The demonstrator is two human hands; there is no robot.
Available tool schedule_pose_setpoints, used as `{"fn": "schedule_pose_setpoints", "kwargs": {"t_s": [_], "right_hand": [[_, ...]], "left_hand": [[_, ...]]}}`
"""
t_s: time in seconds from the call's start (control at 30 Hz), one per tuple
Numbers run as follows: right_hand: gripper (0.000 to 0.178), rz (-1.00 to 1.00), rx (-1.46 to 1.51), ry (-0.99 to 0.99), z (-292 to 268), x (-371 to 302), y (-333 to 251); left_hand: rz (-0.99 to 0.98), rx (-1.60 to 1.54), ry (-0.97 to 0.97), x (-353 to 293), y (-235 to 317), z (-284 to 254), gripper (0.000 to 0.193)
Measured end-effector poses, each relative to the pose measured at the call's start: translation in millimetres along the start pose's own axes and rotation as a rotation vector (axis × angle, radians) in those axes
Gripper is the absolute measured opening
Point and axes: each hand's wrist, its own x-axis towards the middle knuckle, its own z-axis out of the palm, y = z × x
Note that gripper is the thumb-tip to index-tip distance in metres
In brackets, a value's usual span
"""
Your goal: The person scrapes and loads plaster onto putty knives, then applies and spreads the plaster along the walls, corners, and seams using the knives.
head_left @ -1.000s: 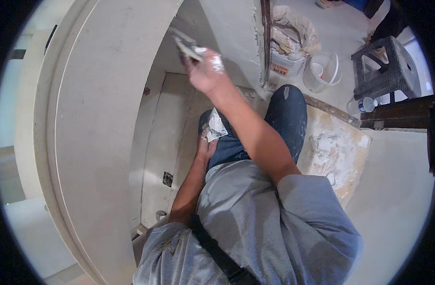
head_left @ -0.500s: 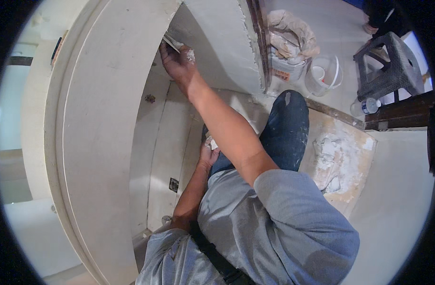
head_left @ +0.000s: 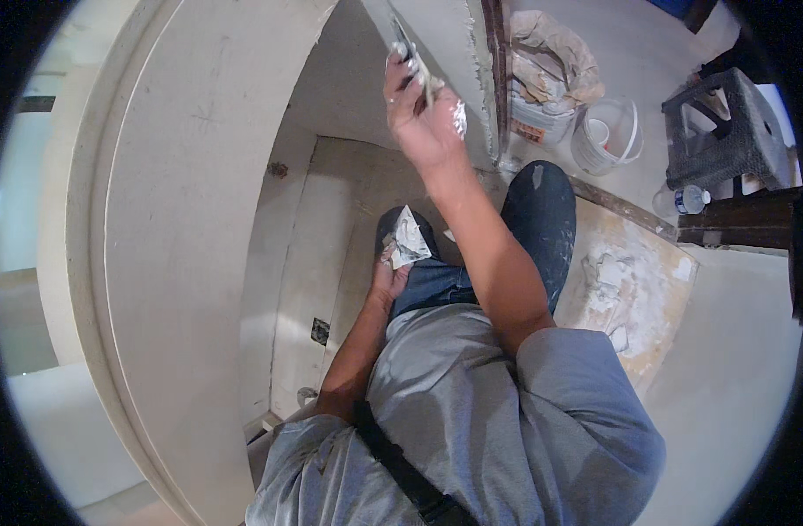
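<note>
My right hand (head_left: 426,127), with white paste smeared on its edge, is raised in front of the upper wall (head_left: 410,22). Its fingers are closed around a putty knife (head_left: 405,42), which is partly blurred. Over my left knee, my left hand (head_left: 390,273) grips a scraper. A thick layer of white putty (head_left: 409,238) covers the scraper's broad, pointed blade; its handle is hidden in my fingers.
A pale curved panel (head_left: 182,219) stands close on my left. To the right lies a board (head_left: 673,307) heaped with white putty. Beyond it are an open paper sack (head_left: 563,53), a clear bucket (head_left: 594,153), a plastic bottle (head_left: 689,200) and a dark stool (head_left: 734,123).
My right hand has moved right with the putty knife, away from the recess beside the curved panel. The putty-covered scraper in my left hand now shows fully, no longer hidden behind my right arm.
</note>
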Motion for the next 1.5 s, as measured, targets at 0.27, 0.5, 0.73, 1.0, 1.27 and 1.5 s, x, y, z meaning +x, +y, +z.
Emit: {"fn": "schedule_pose_setpoints", "kwargs": {"t_s": [0.27,0.5,0.73,1.0,1.27,1.5], "right_hand": [[0.028,-0.079,-0.183,0.293,-71.7,64.3,39.2],[0.025,-0.068,-0.047,0.156,-60.0,86.7,18.1],[0.029,-0.005,-0.112,-0.044,-41.5,13.1,-1.3],[0.026,-0.228,-0.013,0.244,-107.3,79.6,29.2],[0.025,-0.281,-0.208,0.271,-62.9,60.3,-7.2],[0.033,-0.12,-0.127,0.036,-5.9,-18.3,-12.0]], "left_hand": [[0.005,0.037,-0.138,6.2,1.2,-11.1,0.037],[0.018,0.07,-0.146,6.6,0.0,-11.0,0.037],[0.047,0.006,-0.119,-1.6,-0.3,-3.0,0.036],[0.01,0.118,-0.154,1.1,-1.0,-5.1,0.034],[0.008,0.046,-0.158,0.9,0.3,-4.5,0.033],[-0.003,0.026,-0.051,-1.2,1.4,-0.1,0.035]]}}
